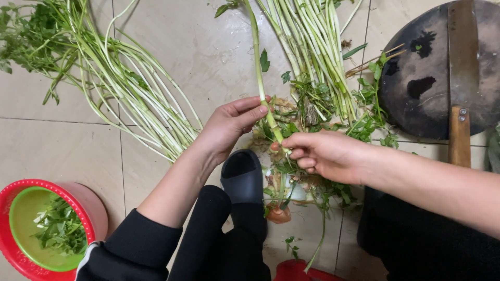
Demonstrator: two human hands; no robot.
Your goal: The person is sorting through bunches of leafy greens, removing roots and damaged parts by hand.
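My left hand (229,125) pinches a long pale-green stalk (259,67) partway up, thumb and fingers closed around it. My right hand (325,153) grips the same stalk at its lower root end, fingertips closed on the base. The stalk runs from between my hands up toward the top of the view. Below my hands lies a heap of trimmed leaves and roots (291,179) on the tiled floor.
A loose bundle of stalks (130,83) lies at left, another bundle (312,47) at top centre. A round dark chopping board (416,83) with a cleaver (461,78) sits at right. A red basket with a green bowl of leaves (52,229) stands bottom left. My black slipper (242,177) is below.
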